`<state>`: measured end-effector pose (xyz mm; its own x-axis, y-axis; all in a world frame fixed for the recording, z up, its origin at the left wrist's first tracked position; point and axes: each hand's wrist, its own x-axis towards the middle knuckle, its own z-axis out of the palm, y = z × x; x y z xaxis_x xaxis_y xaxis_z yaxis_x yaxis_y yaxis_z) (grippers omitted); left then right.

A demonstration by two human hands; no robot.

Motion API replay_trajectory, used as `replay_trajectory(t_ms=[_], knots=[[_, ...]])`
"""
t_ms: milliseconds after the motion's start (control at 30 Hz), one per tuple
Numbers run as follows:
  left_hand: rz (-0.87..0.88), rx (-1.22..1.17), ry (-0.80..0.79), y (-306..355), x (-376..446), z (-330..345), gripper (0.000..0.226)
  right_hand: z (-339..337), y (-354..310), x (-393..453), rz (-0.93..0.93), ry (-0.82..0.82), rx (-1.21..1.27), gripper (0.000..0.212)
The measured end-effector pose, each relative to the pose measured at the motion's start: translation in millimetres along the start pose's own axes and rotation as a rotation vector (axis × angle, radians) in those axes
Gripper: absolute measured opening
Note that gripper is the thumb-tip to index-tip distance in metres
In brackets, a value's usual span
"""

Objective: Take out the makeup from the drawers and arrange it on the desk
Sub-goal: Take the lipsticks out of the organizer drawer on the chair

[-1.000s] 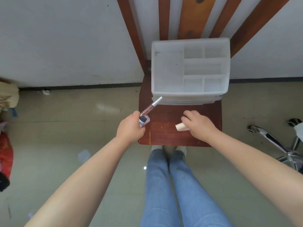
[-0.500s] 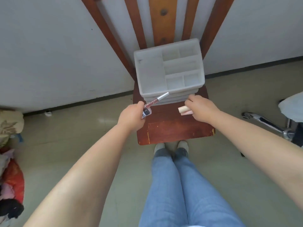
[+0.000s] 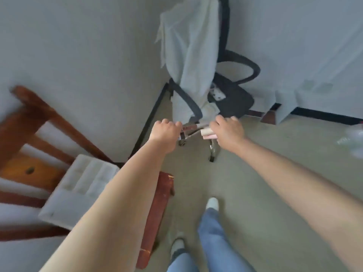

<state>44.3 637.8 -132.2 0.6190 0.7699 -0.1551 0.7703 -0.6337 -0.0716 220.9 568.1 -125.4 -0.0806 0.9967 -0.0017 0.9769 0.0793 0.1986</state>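
My left hand [image 3: 164,132] grips a slim lip gloss tube [image 3: 189,127] with a reddish body, plus a small labelled item under the fingers. My right hand [image 3: 227,130] holds two short cream and pink makeup sticks [image 3: 207,133]. Both hands are raised in front of me over the floor, close together. The white drawer organizer [image 3: 78,190] sits on the wooden chair [image 3: 155,209] at lower left, partly hidden by my left forearm.
A black office chair [image 3: 231,95] draped with a white cloth [image 3: 188,55] stands ahead in the corner. Its chrome legs lie just beyond my hands. White walls meet at the corner; beige floor spreads to the right. My jeans and shoes show below.
The view has swung right, away from the wooden chair toward the office chair. Both hands lifted off the seat, carrying the same makeup items.
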Motion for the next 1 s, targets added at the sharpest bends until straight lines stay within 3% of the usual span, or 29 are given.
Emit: replay_trajectory(t_ms=[100, 233, 467, 733, 1000], knots=[[0.228, 0.079, 0.048, 93.0, 32.0, -39.0, 0.034, -21.3, 63.4, -86.5, 0.183, 0.144, -0.043, 0.046], [0.529, 0.182, 0.111, 249.0, 48.5, -83.2, 0.038, -31.1, 156.5, -218.4, 0.605, -0.073, -0.011, 0.032], [0.995, 0.274, 0.289, 578.2, 1.2, -152.8, 0.037, -57.9, 295.0, -490.0, 1.102, -0.085, -0.118, 0.036], [1.356, 0.261, 0.472, 876.9, -104.7, -216.2, 0.036, -87.8, 378.6, -772.2, 1.5, -0.142, -0.278, 0.034], [1.566, 0.2, 0.556, 1127.2, -157.5, -254.7, 0.038, -92.4, 478.7, -966.6, 1.744, -0.244, -0.373, 0.035]])
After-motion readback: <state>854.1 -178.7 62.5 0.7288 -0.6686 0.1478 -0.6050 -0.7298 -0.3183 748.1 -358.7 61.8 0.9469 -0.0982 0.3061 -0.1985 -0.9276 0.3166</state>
